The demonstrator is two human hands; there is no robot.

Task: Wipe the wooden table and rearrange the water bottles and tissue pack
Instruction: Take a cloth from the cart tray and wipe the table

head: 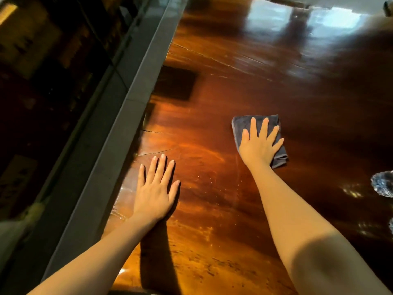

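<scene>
A glossy reddish-brown wooden table (265, 81) fills most of the view. My right hand (258, 143) lies flat with fingers spread on a folded grey cloth (238, 124), pressing it onto the table's middle. My left hand (154, 192) rests flat on the bare wood near the table's left edge, fingers apart and holding nothing. At the right edge of the frame, the clear base of a water bottle (382, 186) shows, cut off by the frame. No tissue pack is in view.
A grey ledge (119, 116) runs along the table's left side, with dark glass (49, 81) beyond it. A dark square patch (176, 84) sits on the wood near the ledge. Bright window reflections lie on the far table.
</scene>
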